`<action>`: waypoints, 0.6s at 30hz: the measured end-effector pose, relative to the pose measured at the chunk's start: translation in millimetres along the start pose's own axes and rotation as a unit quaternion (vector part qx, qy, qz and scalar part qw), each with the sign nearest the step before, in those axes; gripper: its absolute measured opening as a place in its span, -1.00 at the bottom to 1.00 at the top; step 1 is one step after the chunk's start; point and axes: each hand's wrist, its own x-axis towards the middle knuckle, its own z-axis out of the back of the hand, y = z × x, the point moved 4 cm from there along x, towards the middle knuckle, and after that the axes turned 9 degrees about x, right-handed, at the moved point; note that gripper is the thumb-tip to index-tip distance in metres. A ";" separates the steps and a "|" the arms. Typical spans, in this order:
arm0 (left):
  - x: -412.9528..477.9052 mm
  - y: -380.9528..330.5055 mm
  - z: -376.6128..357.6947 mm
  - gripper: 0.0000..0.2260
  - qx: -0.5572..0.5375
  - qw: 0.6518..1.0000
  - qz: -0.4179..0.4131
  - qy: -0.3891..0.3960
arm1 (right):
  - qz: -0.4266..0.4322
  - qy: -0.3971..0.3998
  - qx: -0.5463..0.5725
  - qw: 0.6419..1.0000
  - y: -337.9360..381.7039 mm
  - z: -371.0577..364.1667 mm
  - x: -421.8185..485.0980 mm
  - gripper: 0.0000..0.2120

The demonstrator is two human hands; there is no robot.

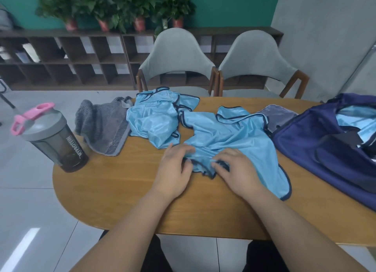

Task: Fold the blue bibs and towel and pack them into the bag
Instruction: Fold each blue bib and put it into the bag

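Setting: a rounded wooden table [122,200] in a teal-walled room, with two grey chairs [177,54] on its far side.
Near bib: a light blue bib [234,137] with dark trim lies crumpled at the table's middle, its near edge bunched between the hands.
Left hand: the left hand [175,170] has its fingers curled into the bunched edge, pinching the cloth.
Right hand: the right hand [236,170] grips the dark trim of the same edge, its fingers bent over it.
Step in hand: probably spreading this bib flat before folding. It would go best to draw the hands apart along the trim until the edge runs straight, then smooth the slippery cloth away from the body.
Second bib: another blue bib [154,119] is heaped just behind and to the left, touching the first.
Towel: a grey towel [103,125] lies unfolded beside that heap, partly over the table's left edge.
Bag: a navy bag [305,145] stands open to the right, with blue cloth showing inside.
Bottle: a shaker bottle [50,137] stands at the left rim.
Room to move: the bare wood in front of the hands is the open space. The bib's right corner lies close to the bag, so the folds should stay toward the middle.
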 end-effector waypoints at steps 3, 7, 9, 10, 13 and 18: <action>-6.6 -18.7 -2.2 -0.50 0.034 0.995 -0.083 0.048 | -0.099 -0.037 0.079 0.991 -5.8 12.1 2.1 -0.88; -8.3 -18.5 -4.2 -0.26 0.010 0.996 -0.028 0.088 | -0.124 -0.007 0.124 0.984 -3.2 13.9 -1.3 -0.89; -8.0 -13.8 -3.3 -0.28 -0.021 0.997 0.001 0.075 | -0.130 0.002 0.132 0.983 -1.0 13.5 -2.8 -0.88; -7.9 -12.6 -3.7 -0.30 -0.023 0.997 0.002 0.071 | -0.130 0.008 0.126 0.984 0.0 12.7 -3.1 -0.87; -8.8 -14.7 -5.5 -0.37 0.001 0.998 -0.029 0.062 | -0.121 0.025 0.081 0.989 1.0 8.1 -4.1 -0.81; -8.2 -16.0 -7.7 -0.28 0.007 0.994 -0.010 0.104 | -0.087 0.012 0.019 0.996 0.5 4.0 -6.0 -0.63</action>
